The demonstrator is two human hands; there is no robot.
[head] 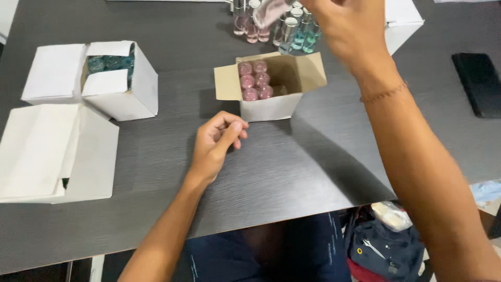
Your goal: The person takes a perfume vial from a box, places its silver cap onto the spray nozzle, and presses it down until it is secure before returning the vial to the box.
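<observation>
Near edge: a dark bag [383,245] sat on the floor under the table [292,172].

My left hand [216,143] rested on the table just in front of the open box [271,83], fingers curled loosely together, holding nothing.

The box held six pink bottles [254,81] packed on its left side; the right side was bare cardboard.

To the left, a closed white box [55,154], and behind it a half-open one [96,78] with teal bottles [110,62] inside.

My right hand [347,26] was up over the far side of the box, clamped on a pink bottle [269,11], blurred, raised above the loose cluster of pink and teal bottles [284,28] standing on the table behind the box.

Handling call: small glass, light, stiff, smooth, so likely slippery and breakable if knocked. Best taken around the body just below the metal cap.

Black phone [479,83] lay far right.
</observation>
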